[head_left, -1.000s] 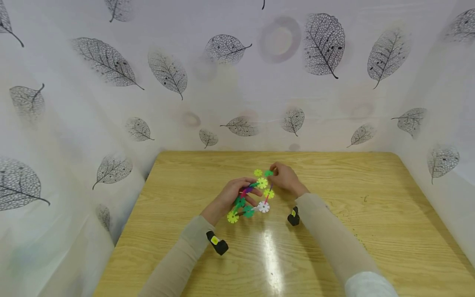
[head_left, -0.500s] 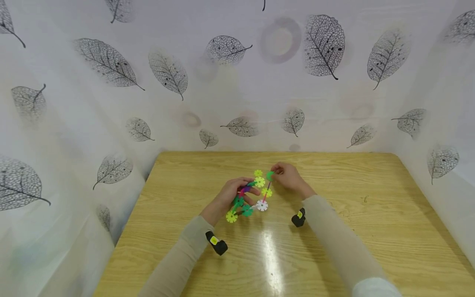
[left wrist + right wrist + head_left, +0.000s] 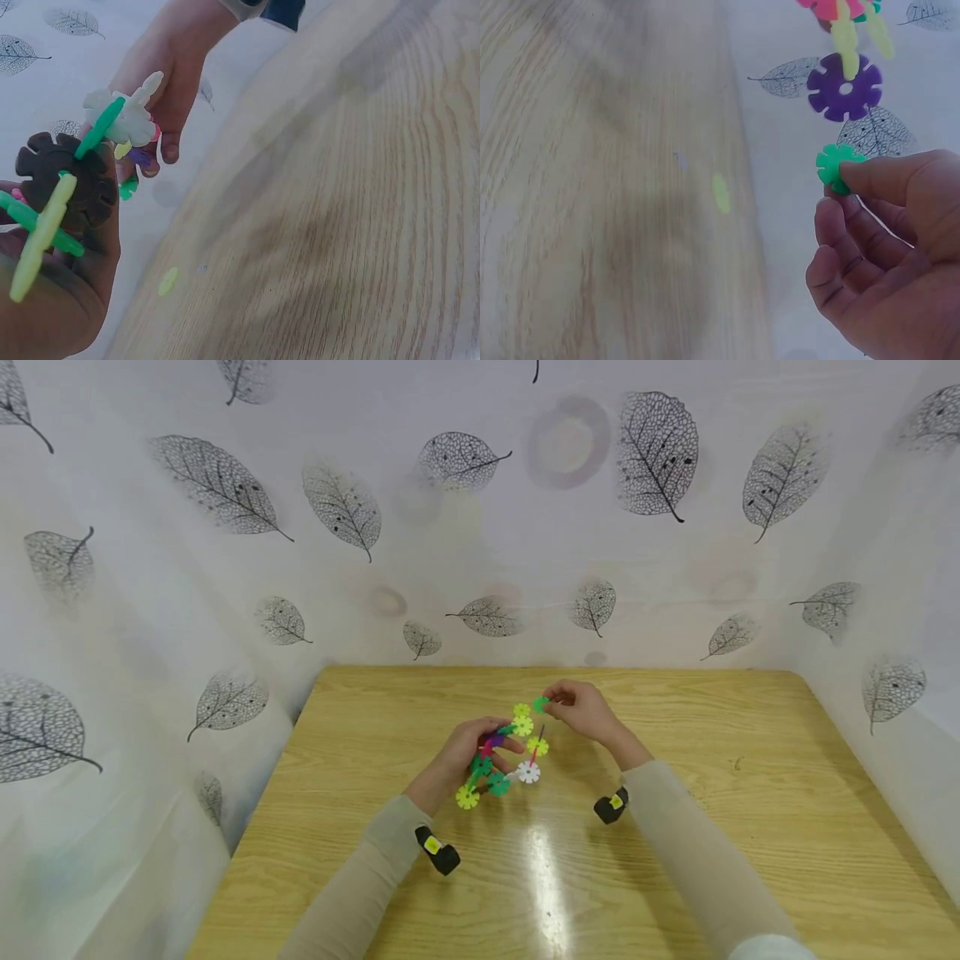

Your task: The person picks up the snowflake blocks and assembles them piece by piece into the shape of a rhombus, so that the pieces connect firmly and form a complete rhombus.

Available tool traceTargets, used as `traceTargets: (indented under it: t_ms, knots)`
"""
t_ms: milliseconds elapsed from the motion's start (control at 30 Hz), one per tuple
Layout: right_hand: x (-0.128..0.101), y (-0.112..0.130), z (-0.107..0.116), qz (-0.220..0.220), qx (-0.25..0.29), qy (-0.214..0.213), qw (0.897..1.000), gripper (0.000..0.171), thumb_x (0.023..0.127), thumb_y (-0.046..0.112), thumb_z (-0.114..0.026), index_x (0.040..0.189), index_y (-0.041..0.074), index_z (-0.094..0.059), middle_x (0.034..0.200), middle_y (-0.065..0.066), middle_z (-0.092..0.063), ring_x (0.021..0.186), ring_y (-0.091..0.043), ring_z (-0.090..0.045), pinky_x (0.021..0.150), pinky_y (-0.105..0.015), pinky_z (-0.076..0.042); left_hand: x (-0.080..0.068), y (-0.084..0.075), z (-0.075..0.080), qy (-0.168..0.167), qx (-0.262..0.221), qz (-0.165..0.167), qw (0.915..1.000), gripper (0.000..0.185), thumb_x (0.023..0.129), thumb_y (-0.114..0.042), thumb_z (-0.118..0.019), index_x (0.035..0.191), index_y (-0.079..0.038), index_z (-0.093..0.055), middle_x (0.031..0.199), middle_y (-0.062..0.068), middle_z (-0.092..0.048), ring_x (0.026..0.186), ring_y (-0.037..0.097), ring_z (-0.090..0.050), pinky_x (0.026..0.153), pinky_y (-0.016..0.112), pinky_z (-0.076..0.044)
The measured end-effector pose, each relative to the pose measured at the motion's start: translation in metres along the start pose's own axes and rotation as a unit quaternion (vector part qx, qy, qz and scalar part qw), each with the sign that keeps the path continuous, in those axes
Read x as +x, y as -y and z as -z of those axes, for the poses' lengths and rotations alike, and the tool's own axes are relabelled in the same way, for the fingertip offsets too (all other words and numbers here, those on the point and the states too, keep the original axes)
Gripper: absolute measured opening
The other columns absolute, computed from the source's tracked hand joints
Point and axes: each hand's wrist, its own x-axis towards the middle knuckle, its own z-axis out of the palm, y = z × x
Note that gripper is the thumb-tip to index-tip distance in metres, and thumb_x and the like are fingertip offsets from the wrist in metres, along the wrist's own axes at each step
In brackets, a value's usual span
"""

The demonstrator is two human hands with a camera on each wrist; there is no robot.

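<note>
My left hand (image 3: 459, 758) holds a curved chain of notched plastic discs fitted together edge to edge, in yellow, green, pink, purple, brown and white. A white disc (image 3: 528, 772) sits at its near right bend, and a dark brown disc (image 3: 91, 187) shows beside the left palm in the left wrist view. Between thumb and fingertip my right hand (image 3: 588, 710) pinches a single green disc (image 3: 829, 163). That piece stands apart from the chain, just past the purple disc (image 3: 823, 96) at the chain's right end.
One loose yellow disc (image 3: 720, 193) lies on the wooden table (image 3: 360, 877) beyond the chain. A pale curtain (image 3: 480, 535) printed with leaves hangs behind the table and along both sides. Each wrist carries a black camera (image 3: 438, 852).
The green disc came down against the purple disc half a second ago and is now lifted away from it. My right hand moved slightly up, its wrist turning outward; the left barely shifted.
</note>
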Motion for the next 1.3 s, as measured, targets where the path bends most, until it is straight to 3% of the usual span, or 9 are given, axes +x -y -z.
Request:
traceTargets:
  t_ms: [433,900,1300]
  knots:
    - [-0.012,0.019,0.007,0.051,0.021,0.014,0.998,0.020,0.101,0.016,-0.072,0.116,0.004,-0.075,0.106,-0.012,-0.077,0.091,-0.017,-0.068,0.078,-0.029,-0.057,0.001,0.001,0.000,-0.031,-0.012,0.000,0.9994,0.046,0.113,-0.030,-0.046,0.142,0.003,-0.057,0.086,-0.002,-0.079,0.056,0.008,-0.071,0.058,0.023,-0.063]
    - [-0.015,0.026,0.009,0.066,0.027,0.037,0.997,0.017,0.103,0.019,-0.069,0.115,0.009,-0.076,0.107,-0.009,-0.077,0.097,-0.019,-0.069,0.083,-0.035,-0.057,0.001,0.000,0.000,-0.067,0.009,-0.011,0.9976,0.042,0.115,-0.028,-0.040,0.143,-0.001,-0.056,0.087,-0.003,-0.078,0.057,0.008,-0.070,0.060,0.023,-0.062]
    - [-0.014,0.030,0.010,0.071,0.023,0.042,0.996,0.016,0.103,0.019,-0.070,0.115,0.010,-0.076,0.109,-0.008,-0.077,0.098,-0.020,-0.068,0.083,-0.036,-0.057,0.003,0.001,0.002,-0.065,-0.004,-0.007,0.9978,0.043,0.115,-0.024,-0.039,0.146,0.000,-0.053,0.087,-0.002,-0.078,0.057,0.008,-0.070,0.059,0.022,-0.062]
